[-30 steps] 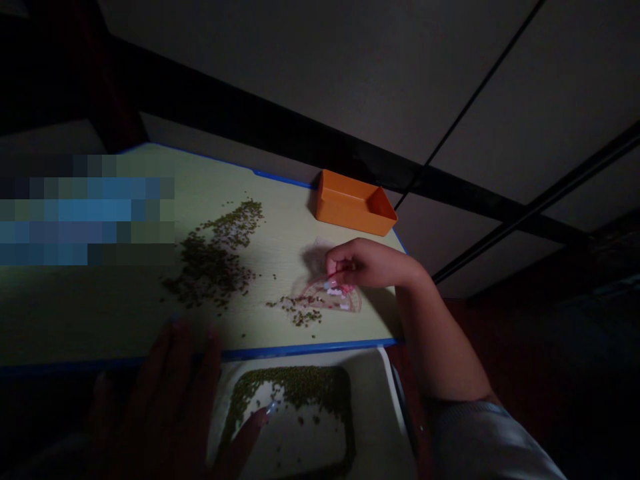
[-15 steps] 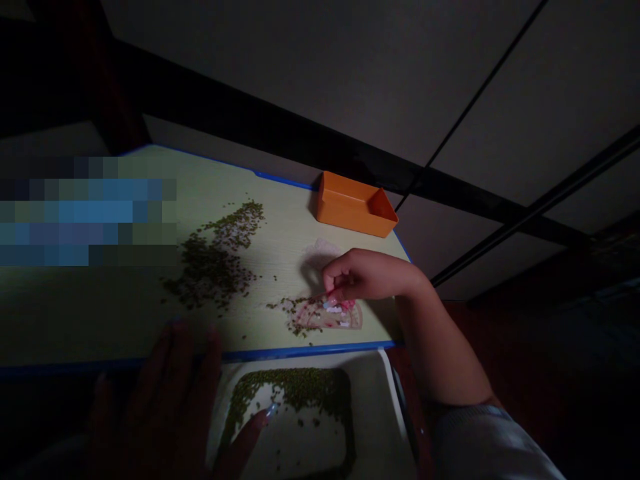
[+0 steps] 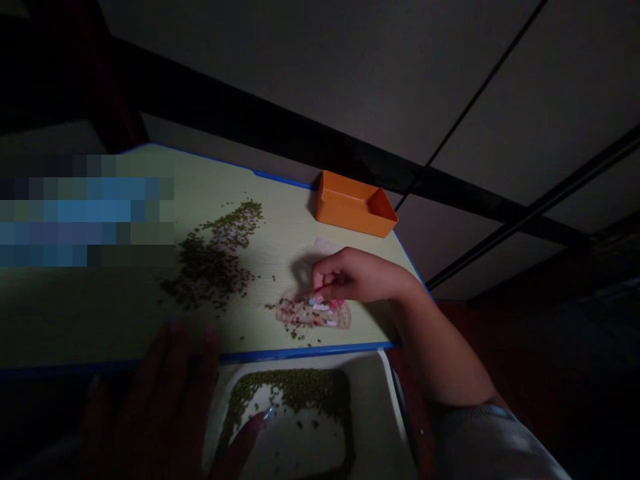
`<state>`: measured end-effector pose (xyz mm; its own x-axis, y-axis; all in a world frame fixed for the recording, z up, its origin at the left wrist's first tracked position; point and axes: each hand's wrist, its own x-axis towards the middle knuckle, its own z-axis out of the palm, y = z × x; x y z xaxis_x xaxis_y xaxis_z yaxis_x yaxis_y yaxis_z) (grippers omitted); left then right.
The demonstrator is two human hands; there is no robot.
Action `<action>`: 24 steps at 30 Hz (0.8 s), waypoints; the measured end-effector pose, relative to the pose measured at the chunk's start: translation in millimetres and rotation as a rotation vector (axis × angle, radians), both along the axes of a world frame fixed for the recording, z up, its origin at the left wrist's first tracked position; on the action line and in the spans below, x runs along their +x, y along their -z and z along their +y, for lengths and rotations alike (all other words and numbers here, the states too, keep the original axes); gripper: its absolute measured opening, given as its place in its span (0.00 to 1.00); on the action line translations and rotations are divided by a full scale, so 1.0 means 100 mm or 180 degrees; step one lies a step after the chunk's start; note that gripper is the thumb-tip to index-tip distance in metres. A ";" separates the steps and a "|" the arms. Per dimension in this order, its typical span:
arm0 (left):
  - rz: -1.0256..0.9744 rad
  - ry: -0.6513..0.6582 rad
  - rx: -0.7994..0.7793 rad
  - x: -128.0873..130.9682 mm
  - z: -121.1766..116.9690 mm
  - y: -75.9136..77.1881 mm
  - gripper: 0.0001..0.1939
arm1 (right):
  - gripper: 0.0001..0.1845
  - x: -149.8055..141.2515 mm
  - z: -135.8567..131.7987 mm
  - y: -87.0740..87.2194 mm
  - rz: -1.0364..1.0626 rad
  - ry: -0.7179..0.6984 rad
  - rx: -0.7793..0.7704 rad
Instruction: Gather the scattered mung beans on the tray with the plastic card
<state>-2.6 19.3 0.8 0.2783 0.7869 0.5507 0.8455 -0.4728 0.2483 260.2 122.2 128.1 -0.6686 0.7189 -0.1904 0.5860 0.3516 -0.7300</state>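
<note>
My right hand (image 3: 350, 277) is closed in a pinch on a see-through pinkish protractor (image 3: 343, 317), which lies low over the table among several loose green beans (image 3: 295, 333). A larger scatter of green mung beans (image 3: 210, 263) spreads on the table to the left. My left hand (image 3: 165, 393), dark in shadow, rests at the near blue edge with its fingers apart and nothing in them. Its thumb reaches over a white tray (image 3: 387, 400) below the edge, which holds many mung beans (image 3: 315, 387).
The pale tabletop (image 3: 290, 233) has a blue rim. An orange open box (image 3: 355, 207) stands at its far right. Behind it rises a pale cabinet front (image 3: 375, 80) with dark bands. Another pale patterned piece (image 3: 325, 245) lies behind my right hand. A blurred patch covers the left.
My right hand has slid a little to the left with the protractor, which now reaches further in among the loose beans. My left hand has hardly moved.
</note>
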 end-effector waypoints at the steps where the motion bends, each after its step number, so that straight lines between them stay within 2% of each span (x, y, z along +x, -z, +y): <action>1: -0.0016 -0.0013 -0.0016 0.00 0.00 0.00 0.42 | 0.09 0.01 0.00 -0.01 0.0027 0.0053 0.0043; 5: -0.0082 -0.0040 -0.0090 0.01 -0.01 0.01 0.41 | 0.07 0.03 0.00 -0.03 0.0129 0.0039 -0.0128; 10: -0.0006 -0.0037 -0.0091 0.00 -0.01 0.00 0.41 | 0.07 -0.04 0.01 0.06 0.0074 -0.0251 -0.0451; 16: 0.0062 -0.0001 -0.0090 0.00 -0.01 -0.01 0.41 | 0.08 -0.13 0.07 0.17 0.0133 -0.0140 -0.0207; 20: 0.0026 0.0002 -0.0027 0.00 -0.01 -0.01 0.41 | 0.07 -0.11 0.09 0.18 0.0141 0.0100 0.0052; 24: 0.0008 0.0001 0.0003 0.01 -0.01 0.00 0.41 | 0.07 -0.10 0.09 0.16 0.0242 0.0157 0.0030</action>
